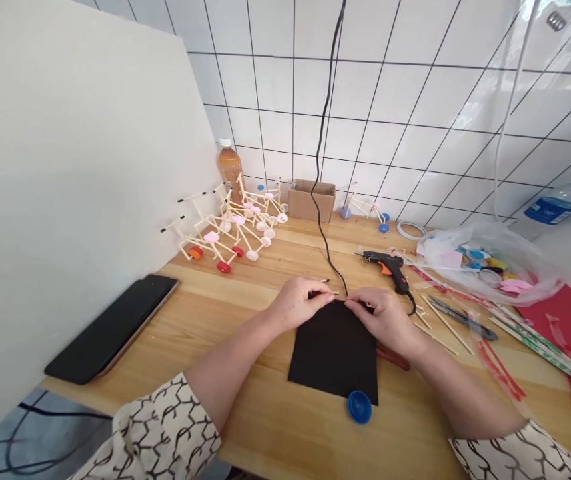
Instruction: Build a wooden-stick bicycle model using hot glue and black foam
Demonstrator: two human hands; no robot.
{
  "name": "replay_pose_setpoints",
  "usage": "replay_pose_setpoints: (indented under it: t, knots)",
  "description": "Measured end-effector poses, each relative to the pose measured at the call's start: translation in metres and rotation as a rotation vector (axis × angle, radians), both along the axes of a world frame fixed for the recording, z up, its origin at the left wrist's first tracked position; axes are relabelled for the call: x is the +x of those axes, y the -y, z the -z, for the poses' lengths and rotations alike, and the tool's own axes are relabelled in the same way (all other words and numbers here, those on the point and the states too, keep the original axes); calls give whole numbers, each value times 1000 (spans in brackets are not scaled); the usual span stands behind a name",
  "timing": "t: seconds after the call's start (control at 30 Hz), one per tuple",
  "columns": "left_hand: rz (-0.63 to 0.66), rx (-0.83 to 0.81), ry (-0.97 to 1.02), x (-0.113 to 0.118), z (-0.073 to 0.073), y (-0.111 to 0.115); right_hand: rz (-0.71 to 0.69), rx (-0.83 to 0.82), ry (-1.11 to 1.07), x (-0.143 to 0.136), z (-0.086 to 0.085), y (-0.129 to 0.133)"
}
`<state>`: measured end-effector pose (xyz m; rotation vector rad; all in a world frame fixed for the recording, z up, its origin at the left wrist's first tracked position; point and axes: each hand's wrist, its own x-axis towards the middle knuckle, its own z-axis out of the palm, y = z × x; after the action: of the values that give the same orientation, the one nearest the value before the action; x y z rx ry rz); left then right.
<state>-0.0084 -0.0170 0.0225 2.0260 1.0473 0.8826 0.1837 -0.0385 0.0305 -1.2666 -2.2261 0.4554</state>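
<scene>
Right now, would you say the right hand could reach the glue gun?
Probably yes: the glue gun lies just beyond the right hand, and nothing appears to block the way.

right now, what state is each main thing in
left hand: pinching a thin stick
right hand: pinching, object unclear
black sheet: flat
blue cap: overlapping the sheet's edge
glue gun: lying on its side
phone: screen dark
brown bottle: upright, capped
water bottle: capped
box: open
plastic bag: crumpled
scissors: opening unclear
</scene>
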Motion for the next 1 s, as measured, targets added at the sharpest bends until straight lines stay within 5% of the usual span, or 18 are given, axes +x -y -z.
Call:
replay_pose_setpoints:
  t: [0.53, 1.0]
  knots:
    - [-38, -229, 71, -5, -3, -5, 40, -64, -70, 4, -3, -1]
    - [-39, -41, -7, -2, 2, -3, 15, -97, -18, 3, -2, -2]
